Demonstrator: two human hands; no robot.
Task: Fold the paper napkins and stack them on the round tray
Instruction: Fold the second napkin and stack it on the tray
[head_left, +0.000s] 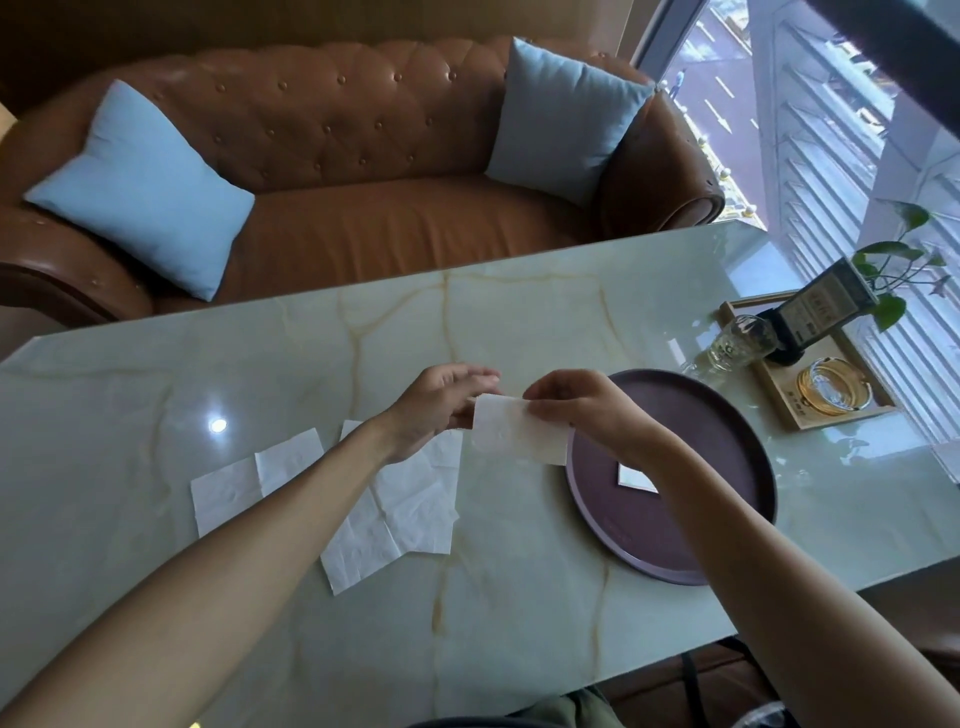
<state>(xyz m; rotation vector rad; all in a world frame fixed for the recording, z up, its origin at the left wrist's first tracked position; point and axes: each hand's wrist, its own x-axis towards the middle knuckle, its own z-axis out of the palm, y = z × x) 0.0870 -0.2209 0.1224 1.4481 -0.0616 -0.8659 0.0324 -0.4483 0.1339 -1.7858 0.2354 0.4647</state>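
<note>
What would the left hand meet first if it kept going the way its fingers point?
The left hand points right, toward the folded napkin held up between both hands; it already touches that napkin's left edge. Just beyond is the right hand. Depth is hard to judge from this one view.

- The round tray (727, 540) is mostly bare; only one folded napkin (636, 477) lies near its middle.
- Two flat napkins (400, 509) cover the table (519, 623) left of the tray.
- A wooden tray (779, 384) with a glass (740, 340) and a sign stand (815, 306) crowds the far right corner.
</note>
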